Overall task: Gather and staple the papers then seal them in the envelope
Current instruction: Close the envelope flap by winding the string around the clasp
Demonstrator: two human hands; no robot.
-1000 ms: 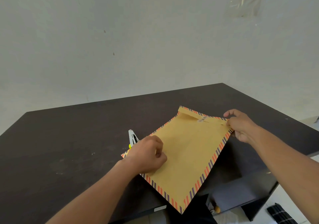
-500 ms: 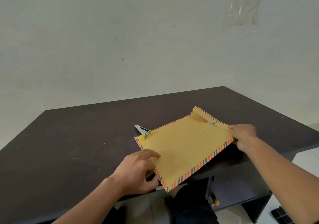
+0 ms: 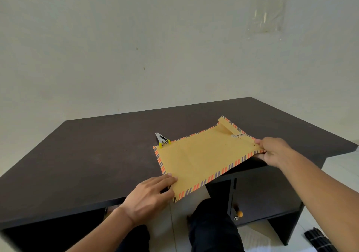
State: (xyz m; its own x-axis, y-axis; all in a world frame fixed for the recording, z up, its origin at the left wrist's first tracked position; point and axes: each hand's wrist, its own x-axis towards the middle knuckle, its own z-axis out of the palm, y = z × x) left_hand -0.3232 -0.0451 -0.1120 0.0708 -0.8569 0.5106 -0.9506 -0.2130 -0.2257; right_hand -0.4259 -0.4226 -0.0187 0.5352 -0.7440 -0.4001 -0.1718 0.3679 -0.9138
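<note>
A brown envelope (image 3: 202, 158) with an orange and dark striped border lies on the dark table (image 3: 87, 154), its near corner hanging over the front edge. Its flap at the far right end is folded over. My right hand (image 3: 272, 151) pinches the envelope's right corner by the flap. My left hand (image 3: 149, 197) holds the near left corner, thumb under the paper and fingers on top. A small silver stapler with yellow parts (image 3: 162, 140) lies just beyond the envelope's far left corner. No loose papers are visible.
The table's front edge runs under my hands, with a dark cabinet door and an orange knob (image 3: 240, 213) below on the right. My legs in dark trousers (image 3: 211, 226) are under the table. A pale wall stands behind.
The envelope has turned and slid right, toward the front edge. My left hand moved from the envelope's middle to its near left corner. The stapler is now uncovered.
</note>
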